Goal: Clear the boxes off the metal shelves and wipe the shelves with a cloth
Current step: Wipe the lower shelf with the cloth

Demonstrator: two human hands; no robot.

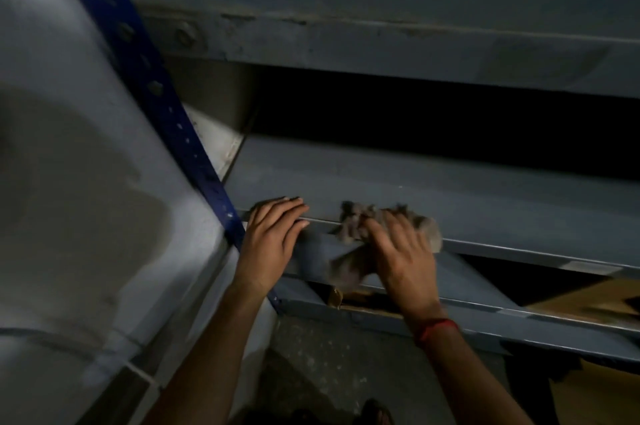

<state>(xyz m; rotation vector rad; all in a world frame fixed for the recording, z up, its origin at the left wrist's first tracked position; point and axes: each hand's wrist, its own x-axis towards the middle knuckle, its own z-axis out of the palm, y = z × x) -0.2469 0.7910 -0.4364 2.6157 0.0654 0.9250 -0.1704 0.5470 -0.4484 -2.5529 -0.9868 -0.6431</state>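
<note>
head view: left hand (273, 232) is laid flat, fingers straight, on the front lip of the middle shelf (433, 182), just beside the blue upright (166, 106). grey cloth (351, 222) is pressed on the same lip under the right hand (403, 251), fingers spread, not curled round it; blur is noted. no boxes are seen on this shelf; cardboard (585, 307) is seen below. risk: the cloth, only pressed, could be dragged off the edge and dropped; fingers could be scraped on the metal lip; the dark back could be missed
</note>
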